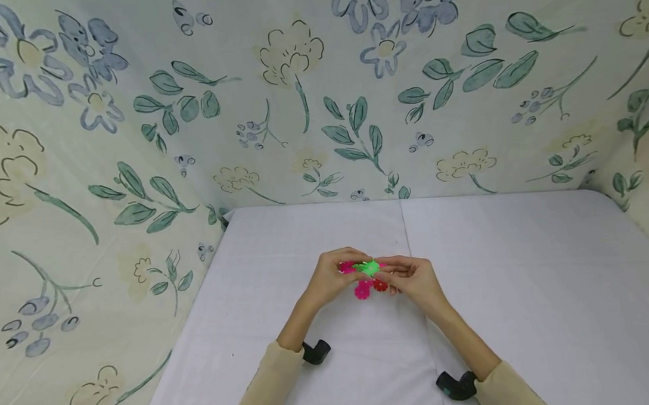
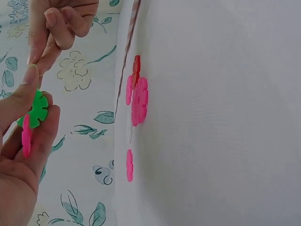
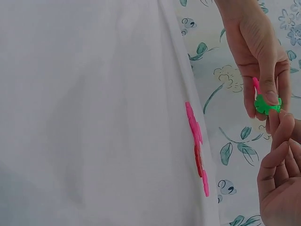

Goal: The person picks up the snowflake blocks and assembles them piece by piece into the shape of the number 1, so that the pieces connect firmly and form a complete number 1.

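A bright green notched plastic disc (image 1: 371, 268) is between both hands, raised above the white table. My left hand (image 1: 329, 277) pinches it between thumb and fingers. A pink notched disc (image 2: 27, 135) stands edge-on against the green one, within the left hand's grasp. From the other side, my right hand (image 1: 419, 279) has its fingertips at the green disc's edge and appears to pinch it; fingers partly cover the contact. On the table below lie several loose discs: a red disc (image 1: 380, 286), a pink disc (image 1: 362, 291) beside it, and other pink ones.
The white-covered table (image 1: 531, 279) extends around the hands, with a seam line running across the cloth. Flowered fabric (image 1: 301, 138) hangs behind and at the sides. Black wrist mounts (image 1: 316, 352) sit at both beige sleeves (image 1: 271, 377).
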The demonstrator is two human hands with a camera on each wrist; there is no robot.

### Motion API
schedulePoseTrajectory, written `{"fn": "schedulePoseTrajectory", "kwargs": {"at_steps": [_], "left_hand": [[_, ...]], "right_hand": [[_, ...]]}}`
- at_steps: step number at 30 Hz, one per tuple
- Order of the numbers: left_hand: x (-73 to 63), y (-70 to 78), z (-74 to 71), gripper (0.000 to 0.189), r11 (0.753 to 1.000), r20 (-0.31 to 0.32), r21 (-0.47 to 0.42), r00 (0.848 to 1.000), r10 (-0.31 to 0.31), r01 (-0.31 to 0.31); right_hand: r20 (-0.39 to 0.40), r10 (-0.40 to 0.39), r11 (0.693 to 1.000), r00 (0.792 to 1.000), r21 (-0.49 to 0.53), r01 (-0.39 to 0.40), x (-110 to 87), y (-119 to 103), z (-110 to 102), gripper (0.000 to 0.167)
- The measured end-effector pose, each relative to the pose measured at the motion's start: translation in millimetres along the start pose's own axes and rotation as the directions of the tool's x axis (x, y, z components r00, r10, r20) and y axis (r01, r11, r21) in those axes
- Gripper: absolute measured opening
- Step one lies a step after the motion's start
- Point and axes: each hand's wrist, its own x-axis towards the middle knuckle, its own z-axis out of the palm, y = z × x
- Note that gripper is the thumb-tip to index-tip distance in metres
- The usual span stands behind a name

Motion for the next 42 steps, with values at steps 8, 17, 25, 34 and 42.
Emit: {"fn": "schedulePoseTrajectory", "kwargs": {"at_steps": [8, 17, 25, 34, 42], "left_hand": [[-0.3, -4.8, -1.1, 0.032, 0.998, -0.042, 0.025, 0.997, -0.060, 0.061], [0.2, -8.0, -7.0, 0.034, 0.994, -0.059, 0.016, 0.993, -0.105, 0.106], [-0.1, -12.8, -10.8, 0.032, 0.992, -0.091, 0.012, 0.988, -0.123, 0.124], [-0.5, -13.2, -12.7, 0.033, 0.991, -0.082, 0.008, 0.988, -0.132, 0.134], [1.6, -12.6, -11.5, 0.035, 0.990, -0.058, 0.002, 0.989, -0.139, 0.139]], "right_hand": [[-0.063, 0.054, 0.992, 0.997, -0.113, -0.061, 0.9, 2.7, -8.7, 0.039], [-0.082, 0.105, 0.961, 0.991, -0.248, -0.122, 6.0, 10.0, -20.6, 0.037], [0.035, 0.168, 0.950, 0.985, -0.274, -0.152, 11.1, 15.7, -19.3, 0.036], [0.083, 0.194, 0.933, 0.978, -0.323, -0.157, 15.4, 22.8, -13.8, 0.036], [0.066, 0.162, 0.880, 0.984, -0.462, -0.114, 17.9, 24.5, -8.7, 0.033]]}}
